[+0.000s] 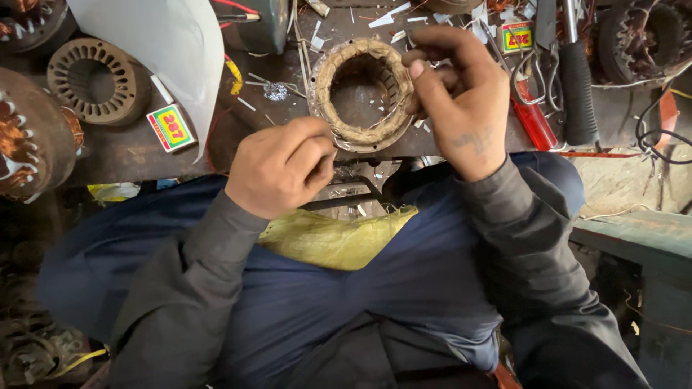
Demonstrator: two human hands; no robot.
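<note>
I am working over a round metal motor stator ring wrapped in tan, frayed winding tape (362, 94), which is lying flat near the front edge of the dark, cluttered workbench (130, 148), directly between my two hands. My left hand (282, 167) is curling into a loose fist at the ring's near-left rim, thumb and forefinger pinching together right against the edge; what they are pinching is too fine to tell. My right hand (458, 97) is arching over the ring's right side, fingers bent and closing on the rim, the fingertips touching the tape. Just beyond my right hand, red-handled pliers (532, 119) are lying on the bench. To the left, a small red-and-green box (171, 127) is sitting beside a bare slotted stator core (97, 81). A yellow woven cloth (339, 238) is resting on my lap, below the ring.
</note>
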